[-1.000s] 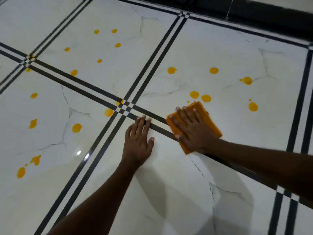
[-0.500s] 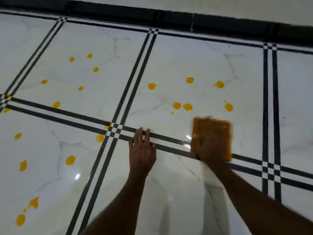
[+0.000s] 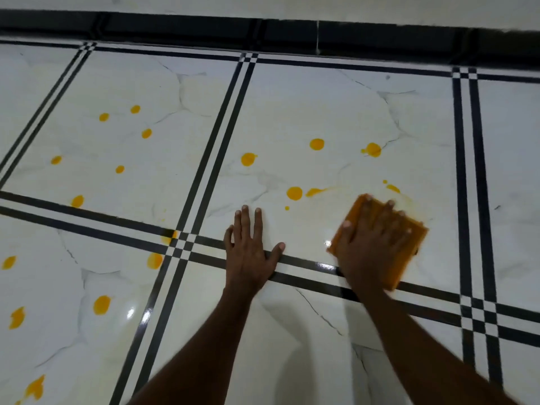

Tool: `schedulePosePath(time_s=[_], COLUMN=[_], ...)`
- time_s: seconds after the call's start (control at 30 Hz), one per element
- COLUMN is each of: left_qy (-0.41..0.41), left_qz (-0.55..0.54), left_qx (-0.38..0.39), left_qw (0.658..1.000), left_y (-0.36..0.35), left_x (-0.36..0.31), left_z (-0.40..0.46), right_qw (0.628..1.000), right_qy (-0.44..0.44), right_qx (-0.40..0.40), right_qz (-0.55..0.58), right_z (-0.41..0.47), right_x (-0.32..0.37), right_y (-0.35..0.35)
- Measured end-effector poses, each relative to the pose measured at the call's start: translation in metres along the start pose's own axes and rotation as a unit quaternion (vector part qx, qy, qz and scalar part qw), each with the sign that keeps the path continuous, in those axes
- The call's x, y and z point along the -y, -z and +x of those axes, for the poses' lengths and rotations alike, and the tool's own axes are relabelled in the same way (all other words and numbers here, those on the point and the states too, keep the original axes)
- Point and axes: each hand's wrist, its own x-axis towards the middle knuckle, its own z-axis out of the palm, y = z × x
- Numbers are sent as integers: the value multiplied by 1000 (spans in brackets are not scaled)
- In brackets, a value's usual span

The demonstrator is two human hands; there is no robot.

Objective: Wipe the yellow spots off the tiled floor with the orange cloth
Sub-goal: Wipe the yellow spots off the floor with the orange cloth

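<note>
The right hand (image 3: 375, 244) presses flat on the orange cloth (image 3: 409, 247), fingers spread, on the white tiled floor (image 3: 321, 106) just above a black double stripe. The left hand (image 3: 251, 249) rests flat on the floor beside it, fingers straight, across the same stripe. Yellow spots (image 3: 294, 193) dot the tiles, one smeared (image 3: 317, 191) near the cloth.
</note>
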Motion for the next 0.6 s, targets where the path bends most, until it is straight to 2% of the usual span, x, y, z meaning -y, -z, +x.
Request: schedulePosePath(time_s=[0.03,0.07,0.13,0.17,0.2,0.23,0.3,0.4,0.43,0.47,0.5,0.57,0.6], left_qy=[-2,-2,3,0,-3,-4,-5,9,12,13,13,12,7], left_qz=[7,11,-1,-13,-16,-11,3,20,27,34,38,36,33], left_qx=[-1,-4,1,8,15,22,32,43,51,57,63,70,73], left_qw=[1000,1000,1000,1000,1000,1000,999,999,998,998,997,997,997], left_y=[-1,-3,-4,-5,-6,-6,-6,-5,-5,-3,-3,-4,-7], left_x=[-1,0,5,6,7,9,8,4,2,3,5,9,7], left_z=[4,6,7,9,10,11,12,13,13,14,15,15,17], right_qw=[999,991,946,933,941,960,993,997,998,1000,994,954,950], right_qy=[36,127,317,350,330,274,119,-67,-57,8,108,285,299], right_qx=[10,33,71,81,71,51,13,-17,-21,-1,31,88,85], right_qz=[3,5,-2,-13,-18,-21,-15,19,20,23,15,-14,-21], right_z=[-13,-16,14,45,75,102,125,75,51,35,28,62,92], right_x=[21,42,73,74,65,49,5,8,28,51,71,89,80], right_y=[1,-1,-12,-14,-15,-15,-10,4,5,3,-2,-13,-17])
